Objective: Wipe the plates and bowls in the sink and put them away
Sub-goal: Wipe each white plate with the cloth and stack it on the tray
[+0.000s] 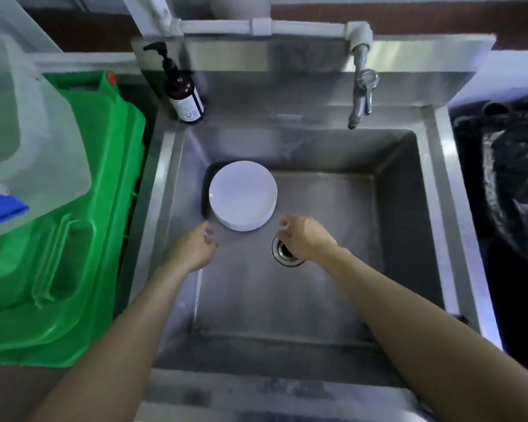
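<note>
Two hands are reaching into the steel sink (409,226), left hand (192,251) and right hand (305,239) loosely curled and holding nothing, flanking the white plate stack (243,194) sitting at its far-left corner.

No legible text anywhere in view. The one printed surface is the white label on the dark pump bottle (184,94), standing at the far left corner of the sink rim (457,239) — faint grey lines of print and a small red-and-blue mark near the label's lower edge, all too small and blurred to read. No numbers, brands or signs made out elsewhere.
</note>
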The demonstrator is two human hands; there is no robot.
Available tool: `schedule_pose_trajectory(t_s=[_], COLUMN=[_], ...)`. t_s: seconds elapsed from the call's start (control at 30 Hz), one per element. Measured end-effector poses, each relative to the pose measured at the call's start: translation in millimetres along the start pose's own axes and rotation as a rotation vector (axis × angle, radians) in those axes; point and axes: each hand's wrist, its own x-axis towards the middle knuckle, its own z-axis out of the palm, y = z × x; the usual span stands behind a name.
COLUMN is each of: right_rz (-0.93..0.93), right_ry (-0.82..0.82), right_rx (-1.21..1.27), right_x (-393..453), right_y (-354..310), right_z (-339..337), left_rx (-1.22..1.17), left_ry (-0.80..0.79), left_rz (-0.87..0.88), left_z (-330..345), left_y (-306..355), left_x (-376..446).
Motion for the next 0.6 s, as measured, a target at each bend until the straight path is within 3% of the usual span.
schedule_pose_trajectory(t_s=[0.13, 0.23, 0.33, 0.6], right_rz=[0.048, 0.091, 0.094, -0.021], right_ry=[0.123, 0.243, 0.286, 0.284], right_rx=[0.063, 0.079, 0.071, 0.049], right_x=[68, 116, 155, 190], right_y=[1, 6, 10, 29], right_z=[25, 31, 34, 55], left_rx=[-0.275, -0.417, -0.439, -0.327], left_ry=[0.01, 0.106, 0.236, 0.326], left_rz=[-0.094, -0.114, -0.164, -0.177], left_z=[31, 64, 59, 66], left_y=[-27, -54, -43, -16], left_x=[64, 117, 138, 177])
